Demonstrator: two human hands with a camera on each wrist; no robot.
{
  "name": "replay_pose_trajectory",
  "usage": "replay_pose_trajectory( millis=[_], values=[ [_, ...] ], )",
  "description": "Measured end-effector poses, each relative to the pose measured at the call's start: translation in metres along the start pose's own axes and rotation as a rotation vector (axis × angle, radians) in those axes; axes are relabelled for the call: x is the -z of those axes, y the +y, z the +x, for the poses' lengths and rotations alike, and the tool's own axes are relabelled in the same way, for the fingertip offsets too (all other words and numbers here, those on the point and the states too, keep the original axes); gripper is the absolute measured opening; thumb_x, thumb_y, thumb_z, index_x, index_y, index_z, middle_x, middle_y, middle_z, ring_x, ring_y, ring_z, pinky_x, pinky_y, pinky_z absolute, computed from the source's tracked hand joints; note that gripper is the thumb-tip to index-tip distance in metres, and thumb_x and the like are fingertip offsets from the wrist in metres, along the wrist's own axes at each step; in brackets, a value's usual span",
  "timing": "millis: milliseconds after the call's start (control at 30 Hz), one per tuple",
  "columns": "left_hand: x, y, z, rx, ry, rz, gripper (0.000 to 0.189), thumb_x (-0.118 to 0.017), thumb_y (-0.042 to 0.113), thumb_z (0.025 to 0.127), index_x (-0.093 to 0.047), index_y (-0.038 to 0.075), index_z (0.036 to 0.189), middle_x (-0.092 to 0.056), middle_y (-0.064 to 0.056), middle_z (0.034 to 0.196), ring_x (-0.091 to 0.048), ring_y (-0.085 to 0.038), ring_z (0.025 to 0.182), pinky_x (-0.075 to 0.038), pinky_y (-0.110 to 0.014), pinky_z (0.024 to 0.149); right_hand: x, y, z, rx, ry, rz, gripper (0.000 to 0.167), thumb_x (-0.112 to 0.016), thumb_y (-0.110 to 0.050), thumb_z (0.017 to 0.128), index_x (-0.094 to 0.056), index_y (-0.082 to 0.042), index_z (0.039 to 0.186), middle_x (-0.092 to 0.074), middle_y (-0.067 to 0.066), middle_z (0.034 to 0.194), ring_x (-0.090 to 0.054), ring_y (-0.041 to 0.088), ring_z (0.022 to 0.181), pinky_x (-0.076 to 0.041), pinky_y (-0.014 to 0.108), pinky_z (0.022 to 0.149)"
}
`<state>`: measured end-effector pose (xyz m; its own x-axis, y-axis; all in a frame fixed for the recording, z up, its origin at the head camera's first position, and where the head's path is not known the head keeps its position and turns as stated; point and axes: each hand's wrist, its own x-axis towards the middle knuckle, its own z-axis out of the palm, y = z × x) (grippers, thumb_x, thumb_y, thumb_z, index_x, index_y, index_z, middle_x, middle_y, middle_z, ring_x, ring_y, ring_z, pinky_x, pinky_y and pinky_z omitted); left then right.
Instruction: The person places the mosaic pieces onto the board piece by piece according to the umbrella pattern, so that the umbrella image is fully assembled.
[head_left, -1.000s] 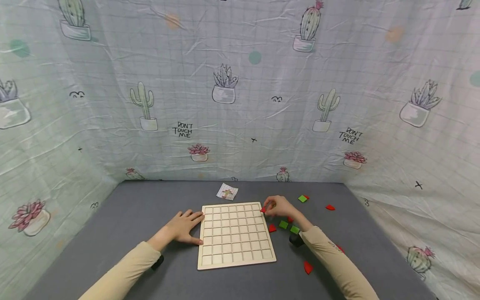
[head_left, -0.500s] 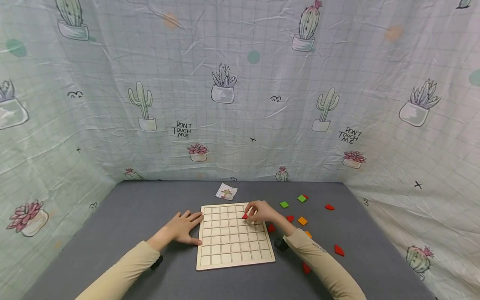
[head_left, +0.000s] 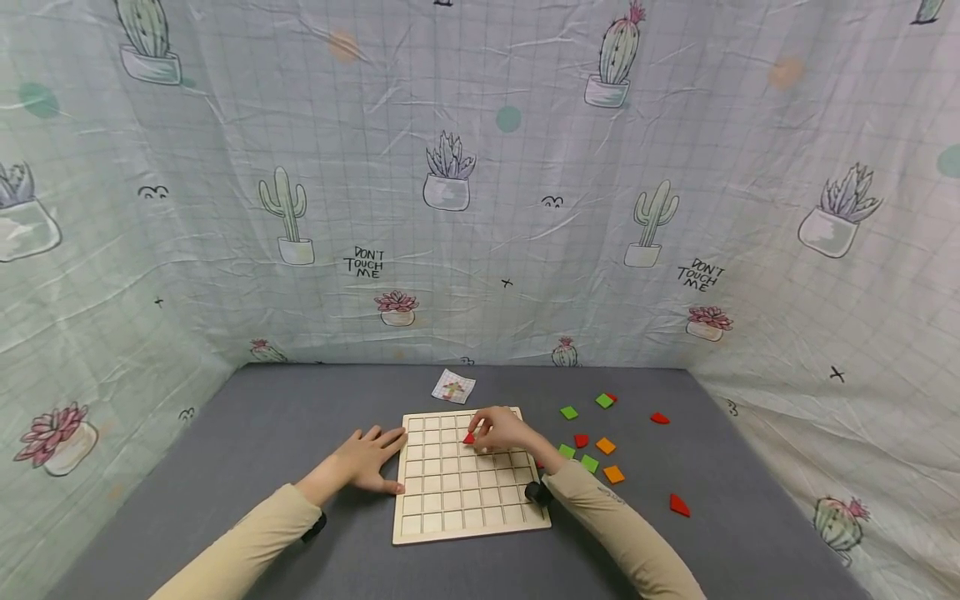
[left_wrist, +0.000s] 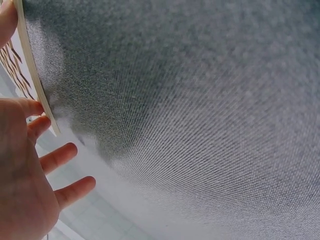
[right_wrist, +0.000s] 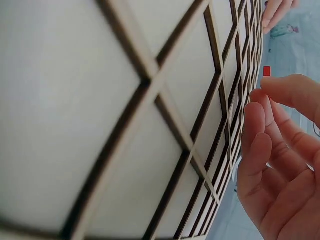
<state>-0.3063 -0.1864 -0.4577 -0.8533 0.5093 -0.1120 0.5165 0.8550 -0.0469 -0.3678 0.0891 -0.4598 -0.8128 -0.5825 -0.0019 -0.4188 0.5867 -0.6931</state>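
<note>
A pale wooden board with a grid of square recesses lies on the grey table. My left hand has its fingers spread along the board's left edge; in the left wrist view, a thumb and fingertips meet the board rim. Over the upper middle squares, my right hand pinches a small flat red piece between thumb and fingers. Only a bit of that red piece shows past the fingertips in the right wrist view, so its full outline is hidden.
Right of the board lie loose flat pieces: green squares such as one green piece, orange squares like one orange piece, and red rounded wedges like one red wedge. A small pattern card lies behind the board. A printed curtain surrounds the table.
My right hand has carried the red piece leftward from the board's right edge to over its upper middle. Pieces formerly under that arm now show. The left hand stays put.
</note>
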Motion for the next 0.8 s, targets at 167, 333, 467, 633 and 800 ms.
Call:
replay_pose_trajectory(
  millis=[167,333,467,633,800],
  values=[
    [-0.002,0.0,0.002,0.013,-0.002,0.018,0.09,-0.055,0.065,0.072,-0.033,0.009,0.138,-0.035,-0.008,0.142,-0.036,-0.036,0.124,-0.03,-0.057,0.094,-0.003,0.001,0.009,-0.031,0.012,0.007,0.018,-0.066,-0.006,0.075,-0.063,-0.006,0.093,-0.063,0.005,0.068,-0.057,0.015,0.051,-0.041,0.022,0.046],
    [-0.001,0.001,0.003,0.026,-0.025,0.015,0.089,-0.055,0.064,0.072,-0.033,0.009,0.139,-0.034,-0.007,0.142,-0.034,-0.037,0.126,-0.029,-0.057,0.095,-0.005,0.002,0.013,-0.066,0.026,0.017,0.018,-0.064,-0.004,0.077,-0.063,-0.003,0.095,-0.065,0.01,0.069,-0.054,0.012,0.05,-0.039,0.021,0.045],
    [0.003,0.004,0.0,0.039,-0.051,0.014,0.089,-0.055,0.064,0.073,-0.032,0.009,0.139,-0.033,-0.008,0.143,-0.034,-0.039,0.127,-0.028,-0.058,0.097,-0.006,0.0,0.014,-0.075,0.028,0.015,0.018,-0.063,-0.002,0.077,-0.063,-0.002,0.095,-0.065,0.013,0.069,-0.053,0.012,0.049,-0.037,0.02,0.045],
    [0.004,0.007,-0.002,0.058,-0.059,0.015,0.089,-0.056,0.063,0.072,-0.033,0.009,0.138,-0.034,-0.007,0.143,-0.033,-0.039,0.127,-0.027,-0.057,0.098,-0.007,-0.003,0.015,-0.072,0.01,0.009,0.018,-0.065,-0.002,0.077,-0.064,-0.002,0.095,-0.065,0.016,0.067,-0.052,0.013,0.047,-0.039,0.022,0.045],
    [0.006,0.008,-0.001,0.066,-0.059,0.011,0.088,-0.056,0.063,0.072,-0.033,0.01,0.138,-0.033,-0.007,0.143,-0.033,-0.039,0.127,-0.027,-0.057,0.098,-0.004,-0.003,0.016,-0.08,-0.008,-0.003,0.019,-0.066,-0.004,0.077,-0.064,-0.004,0.095,-0.064,0.011,0.064,-0.049,0.01,0.045,-0.038,0.021,0.046]
  ],
)
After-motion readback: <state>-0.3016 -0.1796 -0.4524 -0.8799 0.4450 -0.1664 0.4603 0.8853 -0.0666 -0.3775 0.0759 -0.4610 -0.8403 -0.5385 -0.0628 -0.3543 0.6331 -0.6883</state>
